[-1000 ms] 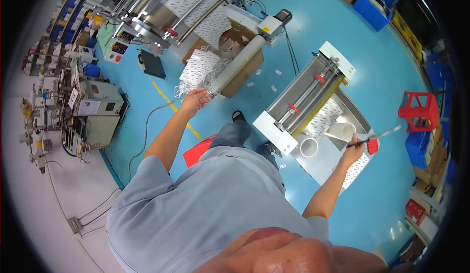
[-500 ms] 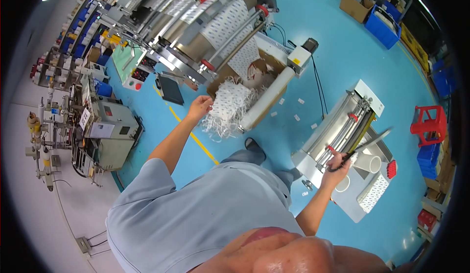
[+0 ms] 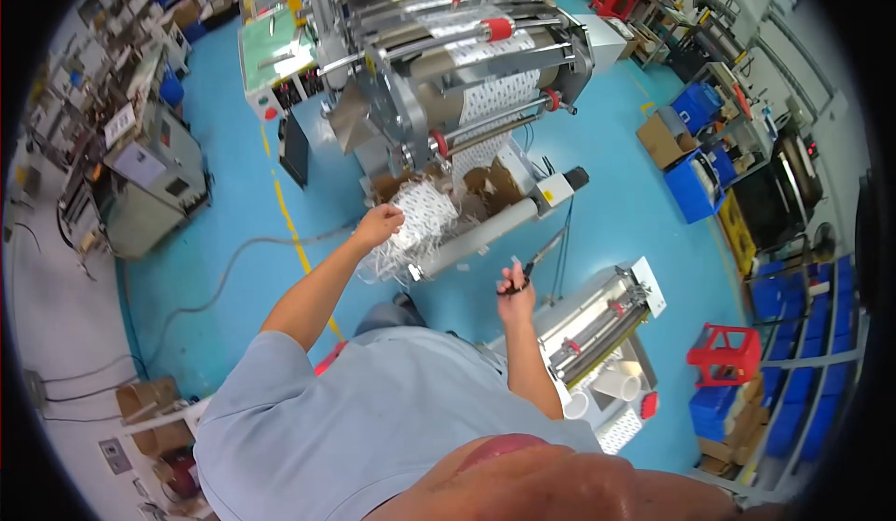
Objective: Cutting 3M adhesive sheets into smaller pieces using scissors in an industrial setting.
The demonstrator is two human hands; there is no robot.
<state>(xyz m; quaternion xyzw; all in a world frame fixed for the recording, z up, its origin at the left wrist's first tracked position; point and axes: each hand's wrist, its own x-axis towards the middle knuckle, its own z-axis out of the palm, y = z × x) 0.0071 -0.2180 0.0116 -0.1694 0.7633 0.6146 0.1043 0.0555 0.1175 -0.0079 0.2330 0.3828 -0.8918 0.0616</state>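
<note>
My left hand [image 3: 378, 226] is closed in a pinch at the left edge of a white printed label sheet [image 3: 425, 211], which lies over a tangle of shredded white paper strips [image 3: 381, 261]. These rest in and over a cardboard box [image 3: 495, 185] under a label printing machine [image 3: 439, 82]. Off to the right, my right hand [image 3: 513, 299] grips a pair of scissors [image 3: 530, 269] by their black handles. The blades point up and away toward the machine's roller. From the machine a printed label web [image 3: 499, 96] runs down toward the box.
A long grey roller [image 3: 476, 239] crosses the near side of the box. To my right stands a smaller roller unit [image 3: 597, 325] with white paper cores [image 3: 616, 386] beside it. A red stool [image 3: 723, 355] and blue bins [image 3: 691, 185] are farther right; a cable [image 3: 233, 258] crosses the floor at left.
My right hand has swung left and forward with the scissors, from over the smaller roller unit toward the machine. My left hand stays by the label sheet. The whole view has turned.
</note>
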